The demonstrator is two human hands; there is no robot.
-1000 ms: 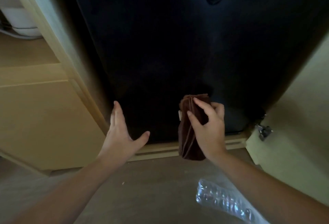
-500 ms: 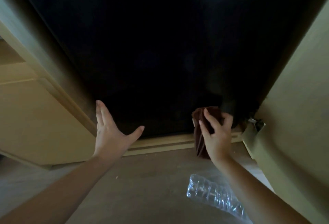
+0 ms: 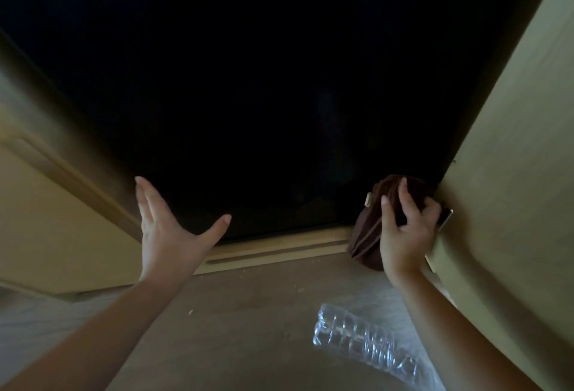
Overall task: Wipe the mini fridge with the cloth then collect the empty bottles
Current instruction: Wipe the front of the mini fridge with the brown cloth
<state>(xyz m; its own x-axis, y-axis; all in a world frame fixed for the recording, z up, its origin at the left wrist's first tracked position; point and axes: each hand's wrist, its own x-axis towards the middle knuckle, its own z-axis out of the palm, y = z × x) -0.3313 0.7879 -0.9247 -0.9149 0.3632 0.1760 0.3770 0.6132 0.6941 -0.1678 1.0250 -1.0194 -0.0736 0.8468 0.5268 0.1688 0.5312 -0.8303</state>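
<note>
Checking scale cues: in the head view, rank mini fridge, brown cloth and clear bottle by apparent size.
1. mini fridge.
2-3. clear bottle and brown cloth: too close to rank; bottle nearer, cloth partly under right hand.

The fridge (image 3: 279,95) blocks 12 o'clock; a cabinet panel (image 3: 512,173) walls off 3; a bottle (image 3: 363,341) lies at 5; the floor (image 3: 233,328) is free at 6.

place: home or hotel room | evidence: black mini fridge (image 3: 248,80) set inside pale wooden cabinet (image 3: 46,220); smooth floor (image 3: 233,328)
</note>
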